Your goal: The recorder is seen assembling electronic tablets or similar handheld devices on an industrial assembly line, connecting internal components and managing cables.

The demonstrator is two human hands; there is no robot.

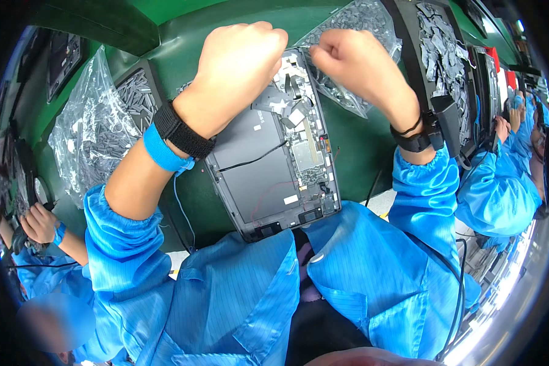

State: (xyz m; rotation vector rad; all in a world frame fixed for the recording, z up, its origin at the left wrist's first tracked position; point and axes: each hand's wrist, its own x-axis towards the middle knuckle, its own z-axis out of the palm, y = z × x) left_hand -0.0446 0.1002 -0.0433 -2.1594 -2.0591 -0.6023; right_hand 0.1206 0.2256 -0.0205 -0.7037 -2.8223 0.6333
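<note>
An opened tablet [241,177] lies in front of me, its dark battery on the left and its circuit board [314,174] on the right. A thin black cable crosses the battery. My left hand [241,70] is closed over the tablet's far end, its fingers curled under and hidden by the back of the hand. Just right of the tablet's far corner, my right hand [360,64] is closed too, thumb and fingers pressed together above a plastic bag. What either hand holds, if anything, cannot be seen. A blue strap [160,152] circles my left wrist.
At left, a clear bag [88,131] of small grey strips stands by a black tray [137,97] of similar pieces. Another bag [363,24] of grey parts lies at the back right, next to a tray [442,55] of grey pieces. Co-workers sit on both sides.
</note>
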